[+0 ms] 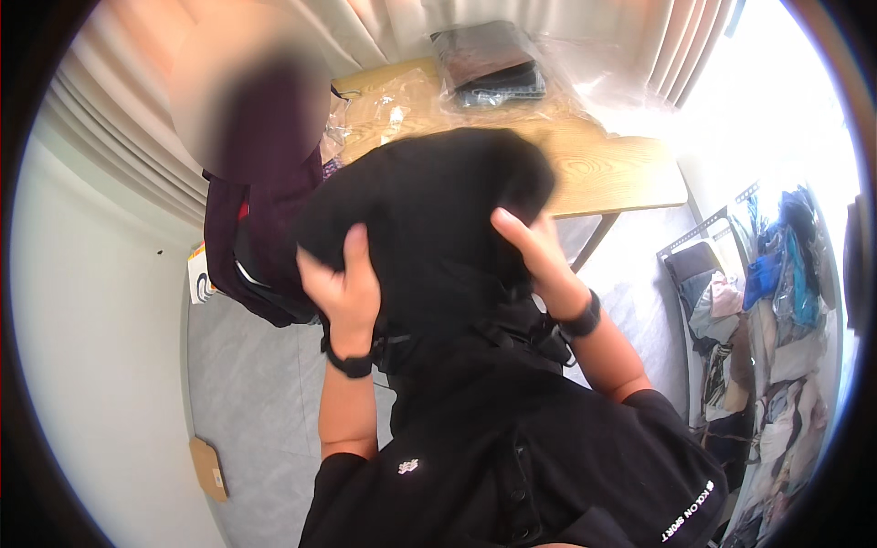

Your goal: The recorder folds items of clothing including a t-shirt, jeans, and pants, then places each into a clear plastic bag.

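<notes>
A folded black garment (429,201) is stretched between my two hands in front of my body, its far edge reaching over the near side of the table. My left hand (345,288) grips its left side, thumb on top and fingers partly under the cloth. On the right side, my right hand (541,260) holds it the same way, with the fingers mostly hidden behind the fabric. The cloth is smeared by motion at its far right corner, and I cannot tell what kind of garment it is.
A wooden table (630,173) stands ahead, bearing clear plastic bags (393,105) and a stack of bagged folded clothes (489,64). Dark purple clothing (274,137), partly blurred, is at the left. A rack of clothes (767,301) lines the right. A cardboard piece (208,468) lies lower left.
</notes>
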`<action>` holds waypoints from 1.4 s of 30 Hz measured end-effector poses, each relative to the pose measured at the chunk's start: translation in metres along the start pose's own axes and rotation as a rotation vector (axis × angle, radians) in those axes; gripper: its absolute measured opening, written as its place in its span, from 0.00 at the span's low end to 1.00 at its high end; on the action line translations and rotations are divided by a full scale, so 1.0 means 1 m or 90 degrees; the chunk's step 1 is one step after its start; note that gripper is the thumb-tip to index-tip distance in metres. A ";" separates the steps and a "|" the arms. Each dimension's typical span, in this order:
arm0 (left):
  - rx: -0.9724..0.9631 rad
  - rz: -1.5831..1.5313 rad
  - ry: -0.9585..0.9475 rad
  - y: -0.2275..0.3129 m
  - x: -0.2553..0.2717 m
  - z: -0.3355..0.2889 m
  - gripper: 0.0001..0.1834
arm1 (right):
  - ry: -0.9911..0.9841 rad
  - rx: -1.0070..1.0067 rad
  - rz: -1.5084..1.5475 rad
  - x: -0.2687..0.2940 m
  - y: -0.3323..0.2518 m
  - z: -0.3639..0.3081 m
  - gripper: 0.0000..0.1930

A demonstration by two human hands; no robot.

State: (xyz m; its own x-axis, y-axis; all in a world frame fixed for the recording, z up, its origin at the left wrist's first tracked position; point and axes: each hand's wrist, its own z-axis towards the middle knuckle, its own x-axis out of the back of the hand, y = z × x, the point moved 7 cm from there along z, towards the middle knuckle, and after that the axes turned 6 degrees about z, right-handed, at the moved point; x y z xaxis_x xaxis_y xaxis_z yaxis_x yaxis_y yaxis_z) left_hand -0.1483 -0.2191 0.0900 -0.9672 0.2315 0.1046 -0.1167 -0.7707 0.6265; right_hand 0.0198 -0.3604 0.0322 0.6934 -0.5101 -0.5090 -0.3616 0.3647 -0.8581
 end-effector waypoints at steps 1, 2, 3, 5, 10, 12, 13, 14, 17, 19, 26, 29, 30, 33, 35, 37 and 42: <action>0.048 0.007 -0.017 -0.008 -0.006 0.005 0.14 | -0.012 -0.065 0.035 -0.006 0.006 -0.001 0.38; 0.098 0.014 -0.034 -0.016 -0.009 0.007 0.15 | -0.025 -0.132 0.070 -0.012 0.014 -0.006 0.40; 0.124 0.053 -0.061 -0.017 -0.020 0.009 0.16 | -0.053 -0.117 0.100 0.003 0.029 -0.003 0.41; 0.106 0.094 -0.076 -0.026 -0.031 0.019 0.16 | -0.102 -0.095 0.107 0.033 0.054 -0.001 0.40; 0.111 0.271 -0.134 -0.040 -0.048 0.008 0.19 | -0.066 -0.168 0.277 0.032 0.081 -0.007 0.32; 0.136 0.318 -0.172 -0.051 -0.056 -0.003 0.23 | 0.098 -0.369 0.394 0.045 0.108 -0.019 0.25; 0.175 0.285 -0.199 -0.058 -0.060 -0.006 0.24 | 0.109 -0.376 0.398 0.047 0.109 -0.018 0.25; 0.215 0.253 -0.224 -0.066 -0.066 -0.009 0.26 | 0.133 -0.362 0.332 0.051 0.107 -0.016 0.23; 0.322 0.024 -0.276 -0.081 -0.070 -0.019 0.27 | 0.238 -0.348 0.203 0.077 0.098 -0.021 0.19; 0.325 -0.081 -0.277 -0.098 -0.066 -0.025 0.27 | 0.196 -0.266 0.188 0.125 0.091 -0.026 0.14; -0.172 0.348 -0.608 -0.100 -0.104 -0.045 0.24 | 0.357 -0.168 0.191 0.184 0.046 -0.061 0.12; -0.197 0.353 -0.587 -0.117 -0.101 -0.051 0.19 | 0.319 -0.156 0.151 0.188 0.039 -0.075 0.13; -0.160 0.312 -0.596 -0.123 -0.097 -0.050 0.16 | 0.311 -0.151 0.140 0.186 0.039 -0.087 0.13; -0.039 0.269 -0.622 -0.123 -0.094 -0.042 0.12 | 0.290 -0.134 0.106 0.185 0.038 -0.108 0.13; -0.054 0.241 -0.627 -0.104 -0.100 -0.033 0.13 | 0.285 -0.120 0.082 0.186 0.034 -0.110 0.13; -0.041 0.214 -0.627 -0.122 -0.101 -0.036 0.15 | 0.268 -0.108 0.056 0.182 0.033 -0.116 0.14; -0.121 0.297 -0.603 -0.151 -0.112 -0.031 0.16 | 0.233 -0.086 -0.005 0.167 0.034 -0.116 0.14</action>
State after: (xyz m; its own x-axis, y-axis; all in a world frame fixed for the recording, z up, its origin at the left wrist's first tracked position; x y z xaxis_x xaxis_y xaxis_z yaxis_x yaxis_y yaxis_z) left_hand -0.0289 -0.1470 -0.0400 -0.3654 0.1945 0.9103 0.1067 -0.9627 0.2486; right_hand 0.0509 -0.5238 -0.0903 0.4368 -0.7657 -0.4721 -0.4526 0.2665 -0.8510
